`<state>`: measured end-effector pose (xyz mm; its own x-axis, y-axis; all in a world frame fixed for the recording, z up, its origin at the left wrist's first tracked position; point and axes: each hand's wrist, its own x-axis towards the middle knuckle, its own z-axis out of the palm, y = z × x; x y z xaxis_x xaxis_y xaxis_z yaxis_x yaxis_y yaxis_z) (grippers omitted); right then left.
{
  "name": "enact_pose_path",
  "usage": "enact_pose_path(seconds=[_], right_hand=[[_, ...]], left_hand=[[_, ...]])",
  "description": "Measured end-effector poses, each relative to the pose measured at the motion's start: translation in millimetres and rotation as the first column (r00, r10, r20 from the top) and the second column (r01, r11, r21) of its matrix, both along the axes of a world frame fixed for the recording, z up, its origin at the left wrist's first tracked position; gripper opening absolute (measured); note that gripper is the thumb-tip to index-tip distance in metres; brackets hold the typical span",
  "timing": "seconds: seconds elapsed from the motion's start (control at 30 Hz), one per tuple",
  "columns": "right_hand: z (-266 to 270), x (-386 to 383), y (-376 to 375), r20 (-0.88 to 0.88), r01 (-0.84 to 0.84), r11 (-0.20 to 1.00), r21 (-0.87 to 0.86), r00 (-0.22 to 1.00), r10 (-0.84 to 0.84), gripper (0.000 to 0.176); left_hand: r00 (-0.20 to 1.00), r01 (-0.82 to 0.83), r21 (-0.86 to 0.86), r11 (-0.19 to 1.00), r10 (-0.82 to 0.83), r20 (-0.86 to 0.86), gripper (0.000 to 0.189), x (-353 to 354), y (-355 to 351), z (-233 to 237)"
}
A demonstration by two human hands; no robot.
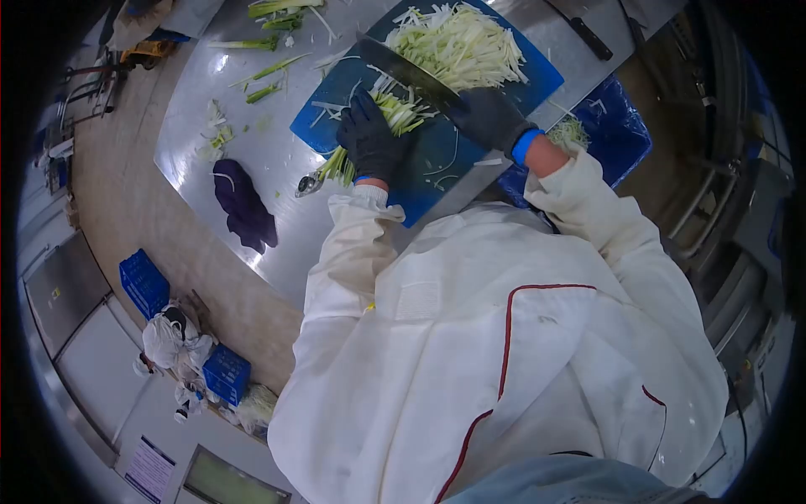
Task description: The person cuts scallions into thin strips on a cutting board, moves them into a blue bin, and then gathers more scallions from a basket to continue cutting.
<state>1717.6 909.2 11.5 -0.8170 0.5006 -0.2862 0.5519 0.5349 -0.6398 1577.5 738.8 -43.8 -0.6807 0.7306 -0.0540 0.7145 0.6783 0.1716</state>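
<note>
My left hand [369,139], in a dark glove, is closed over a bunch of pale green stalks [401,112] on the blue cutting board [428,160]. The stalk ends stick out on both sides of the hand. In my right hand [495,124], also gloved, is the handle of a large kitchen knife [407,71]. Its wide blade lies across the board, between the bunch and a heap of cut strips [457,46]. Loose shreds are scattered around the bunch. A small shiny metal object [309,183] sits by the stalks near my left wrist.
On the steel table [185,126], a dark cloth-like item [243,206] lies to the left. Green trimmings [269,88] are strewn at the far left. Another knife [588,38] rests beyond the board. A blue-lined bin [617,134] stands at the right edge, with shreds beside it.
</note>
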Motion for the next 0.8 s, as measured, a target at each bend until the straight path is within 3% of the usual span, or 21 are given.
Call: enact_pose_path(seconds=[0.1,0.2,0.37,0.5,0.57,0.6,0.7,0.8], right_hand=[[16.6,9.8,-11.7,0.086,-0.006,0.994,-0.113,0.996,0.015,0.031],[-18.8,15.8,-30.8,0.085,-0.005,1.000,0.004,0.996,0.004,0.028],[-34.9,3.4,-44.8,0.023,-0.028,0.992,0.121,0.999,0.025,0.023],[-38.9,-20.3,-32.3,0.062,-0.028,0.998,0.055,0.998,0.024,0.029],[-51.5,-22.1,-17.5,0.040,0.019,0.999,-0.035,0.999,-0.018,0.033],[-54.9,-18.0,-13.1,-0.014,-0.023,1.000,0.005,1.000,0.023,0.039],[-48.1,-1.9,-6.1,-0.138,0.118,0.988,-0.098,0.982,-0.131,0.038],[-14.3,8.9,-0.1,-0.086,0.187,0.970,-0.157,0.975,-0.203,0.035]], left_hand=[[0.990,0.055,0.026,0.998,-0.052,-0.129,0.118,-2.3,-1.5,-4.4],[0.993,0.049,0.034,0.998,-0.045,-0.110,0.117,-4.7,-2.1,-7.9],[0.997,0.062,0.101,0.993,-0.058,-0.041,0.117,-7.2,-4.5,-8.9],[0.994,0.105,0.268,0.958,-0.097,-0.045,0.116,-6.6,-6.1,-11.5],[0.993,0.117,0.211,0.970,-0.118,-0.009,0.116,-4.1,-10.8,-9.7],[0.993,0.117,0.184,0.976,-0.122,0.012,0.117,-3.5,-11.2,-10.4],[0.986,0.167,0.225,0.960,-0.159,-0.051,0.116,2.4,-7.8,-18.2],[0.995,0.097,0.240,0.966,-0.089,-0.045,0.115,8.2,10.5,-15.5]])
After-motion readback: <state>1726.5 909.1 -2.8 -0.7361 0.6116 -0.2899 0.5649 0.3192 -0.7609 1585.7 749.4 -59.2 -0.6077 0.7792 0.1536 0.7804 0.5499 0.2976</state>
